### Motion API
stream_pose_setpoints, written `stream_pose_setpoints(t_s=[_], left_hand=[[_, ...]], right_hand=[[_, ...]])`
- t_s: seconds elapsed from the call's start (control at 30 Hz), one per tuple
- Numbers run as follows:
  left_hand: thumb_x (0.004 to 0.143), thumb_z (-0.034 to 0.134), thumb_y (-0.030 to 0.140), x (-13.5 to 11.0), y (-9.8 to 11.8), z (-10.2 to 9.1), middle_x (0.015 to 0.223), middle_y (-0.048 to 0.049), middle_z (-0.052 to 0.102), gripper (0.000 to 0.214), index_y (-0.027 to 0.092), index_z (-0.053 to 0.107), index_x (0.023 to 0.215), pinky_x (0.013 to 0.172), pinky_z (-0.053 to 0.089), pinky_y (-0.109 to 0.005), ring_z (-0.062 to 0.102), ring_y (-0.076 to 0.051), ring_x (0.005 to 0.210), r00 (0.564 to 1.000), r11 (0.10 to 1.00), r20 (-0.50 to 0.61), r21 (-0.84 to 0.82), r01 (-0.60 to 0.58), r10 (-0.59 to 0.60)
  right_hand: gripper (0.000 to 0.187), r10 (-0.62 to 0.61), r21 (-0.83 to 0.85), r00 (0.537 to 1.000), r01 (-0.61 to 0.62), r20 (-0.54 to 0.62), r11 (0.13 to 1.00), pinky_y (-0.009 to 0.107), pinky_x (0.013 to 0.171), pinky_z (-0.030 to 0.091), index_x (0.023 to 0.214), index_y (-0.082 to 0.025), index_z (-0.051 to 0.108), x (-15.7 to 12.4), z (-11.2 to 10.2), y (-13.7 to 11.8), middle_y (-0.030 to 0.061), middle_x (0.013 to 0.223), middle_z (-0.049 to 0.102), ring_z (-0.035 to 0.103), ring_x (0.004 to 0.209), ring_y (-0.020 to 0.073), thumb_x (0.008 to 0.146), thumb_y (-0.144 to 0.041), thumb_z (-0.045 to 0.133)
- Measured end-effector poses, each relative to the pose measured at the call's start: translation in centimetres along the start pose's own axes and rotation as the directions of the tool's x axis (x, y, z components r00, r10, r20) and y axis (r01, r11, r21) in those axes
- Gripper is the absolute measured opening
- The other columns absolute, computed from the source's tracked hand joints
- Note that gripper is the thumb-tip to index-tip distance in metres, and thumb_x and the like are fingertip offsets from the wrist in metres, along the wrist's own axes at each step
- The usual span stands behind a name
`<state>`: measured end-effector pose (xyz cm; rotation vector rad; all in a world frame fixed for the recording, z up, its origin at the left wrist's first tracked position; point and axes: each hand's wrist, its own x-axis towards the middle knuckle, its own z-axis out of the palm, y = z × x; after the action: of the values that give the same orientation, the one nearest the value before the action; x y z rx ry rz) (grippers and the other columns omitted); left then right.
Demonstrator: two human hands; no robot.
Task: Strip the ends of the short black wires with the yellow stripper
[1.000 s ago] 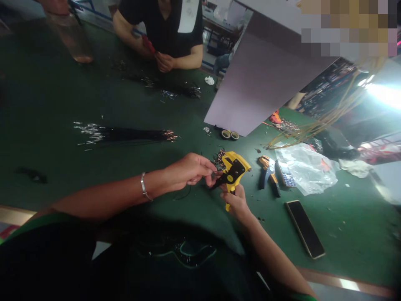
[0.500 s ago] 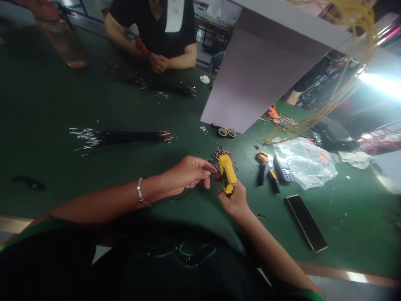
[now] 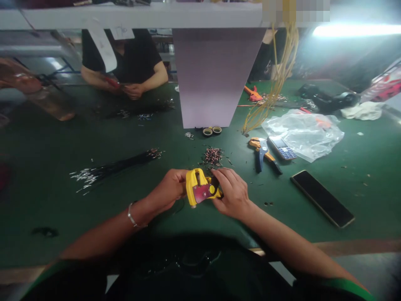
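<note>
The left hand [image 3: 169,190] and right hand [image 3: 233,194] are clamped together on one yellow wire stripper [image 3: 200,188], held over the green surface [image 3: 360,209] (a second stripper [image 3: 262,154] lies just beside one keypad phone [image 3: 282,147]).

A green-topped workbench [image 3: 46,142] fills the view, its near edge trimmed with a tan strip [image 3: 354,247] above a pale floor [image 3: 372,271]. Over the far edge runs a white shelf [image 3: 94,16], with a mauve panel [image 3: 216,75] hanging beneath its middle. A bright strip light [image 3: 354,30] glares at upper right, and a blue metal rail [image 3: 59,72] shows beyond the far left corner
</note>
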<state>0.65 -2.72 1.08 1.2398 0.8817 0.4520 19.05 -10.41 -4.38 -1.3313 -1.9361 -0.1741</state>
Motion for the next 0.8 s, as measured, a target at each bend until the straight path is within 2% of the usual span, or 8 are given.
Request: stream_pose_setpoints(t_s=[0.17,0.37,0.63,0.8], left_hand=[[0.065,0.074,0.033,-0.29,0.29,0.19,0.049,0.0051,0.046,0.025,0.014,0.058,0.058,0.045,0.025,-0.020,0.031,-0.004,0.045,0.998,0.999,0.046,0.020,-0.036,0.035],[0.065,0.076,0.037,-0.27,0.05,-0.01,0.049,0.0051,0.043,0.028,0.015,0.060,0.059,0.046,0.022,-0.021,0.029,-0.004,0.047,0.999,1.000,0.034,0.029,0.007,-0.008],[0.067,0.076,0.035,-0.23,-0.41,-0.21,0.055,0.0020,0.054,0.023,0.014,0.066,0.066,0.047,0.030,-0.020,0.040,-0.006,0.050,0.999,0.999,0.045,0.045,-0.011,0.009],[0.066,0.077,0.032,-0.16,-0.58,-0.26,0.058,0.0004,0.057,0.022,0.013,0.067,0.065,0.051,0.036,-0.020,0.045,-0.007,0.054,0.998,0.999,0.054,0.044,-0.027,0.024]], right_hand=[[0.064,0.008,-0.007,1.000,-0.008,-0.009,1.000,0.046,0.083,0.052,0.133,-0.014,0.042,-0.12,0.10,0.13,0.0155,0.108,0.060,0.057,0.099,0.0303,0.071,-0.018,0.056],[0.064,0.005,-0.022,1.000,-0.006,-0.006,1.000,0.045,0.081,0.051,0.133,-0.014,0.040,-0.31,0.30,0.11,0.0154,0.107,0.061,0.058,0.096,0.0301,0.071,-0.020,0.055],[0.044,0.028,-0.033,1.000,-0.027,0.015,0.999,0.040,0.076,0.049,0.117,-0.015,0.049,-0.63,0.57,0.16,0.0130,0.098,0.062,0.058,0.087,0.0271,0.074,-0.021,0.054],[0.030,0.004,-0.058,1.000,-0.003,0.013,0.998,0.035,0.067,0.047,0.105,-0.016,0.051,-0.62,0.70,0.15,0.0103,0.086,0.062,0.057,0.077,0.0239,0.076,-0.022,0.053]])
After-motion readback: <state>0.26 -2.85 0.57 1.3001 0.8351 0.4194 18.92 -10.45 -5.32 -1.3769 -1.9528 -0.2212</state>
